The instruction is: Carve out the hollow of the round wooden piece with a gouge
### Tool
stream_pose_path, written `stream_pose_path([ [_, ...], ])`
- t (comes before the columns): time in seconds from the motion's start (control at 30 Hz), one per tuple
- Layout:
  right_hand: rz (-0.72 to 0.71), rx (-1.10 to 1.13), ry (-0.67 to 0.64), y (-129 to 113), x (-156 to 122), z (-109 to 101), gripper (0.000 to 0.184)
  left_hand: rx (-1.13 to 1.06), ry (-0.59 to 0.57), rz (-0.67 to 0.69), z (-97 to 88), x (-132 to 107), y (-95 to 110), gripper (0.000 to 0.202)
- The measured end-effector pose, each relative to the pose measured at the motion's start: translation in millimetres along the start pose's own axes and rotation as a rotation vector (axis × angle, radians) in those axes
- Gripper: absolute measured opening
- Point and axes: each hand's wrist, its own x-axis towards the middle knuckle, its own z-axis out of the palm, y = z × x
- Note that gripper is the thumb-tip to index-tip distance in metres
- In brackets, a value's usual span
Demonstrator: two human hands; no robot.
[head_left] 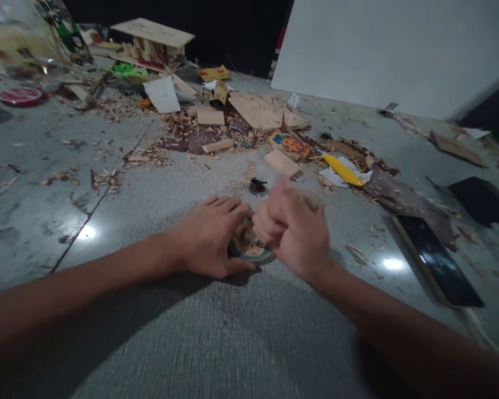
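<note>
A small round piece with a teal rim and a pale wooden-looking inside lies on the grey textured floor. My left hand is wrapped round its left side, thumb at the near edge, fingers over the far edge. Over its right side, my right hand is closed in a fist and smeared by motion. Whatever the fist holds is hidden. Just beyond both hands sits a small dark object, its kind unclear.
Wood shavings surround a flat wooden board, a small wood block and a yellow object. A phone lies at right. Farther back are a stick-built wooden model and a red lid.
</note>
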Motion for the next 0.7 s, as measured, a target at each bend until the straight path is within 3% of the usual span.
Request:
stream_pose_path([
  [0.13, 0.253, 0.310, 0.233, -1, 24, -9, 0.061, 0.132, -0.037, -0.020, -1.9, 0, 3, 0.065],
  [0.33, 0.398, 0.463, 0.392, 5, 31, -22, 0.058, 0.168, -0.036, -0.010, -1.1, 0, 3, 0.070],
  [0.57, 0.462, 0.493, 0.416, 8, 36, -31, 0.057, 0.132, -0.050, -0.007, -2.9, 1, 3, 0.065],
  [0.7, 0.384, 0.451, 0.344, -1, 36, -26, 0.060, 0.134, -0.044, -0.019, -3.6, 1, 3, 0.070],
])
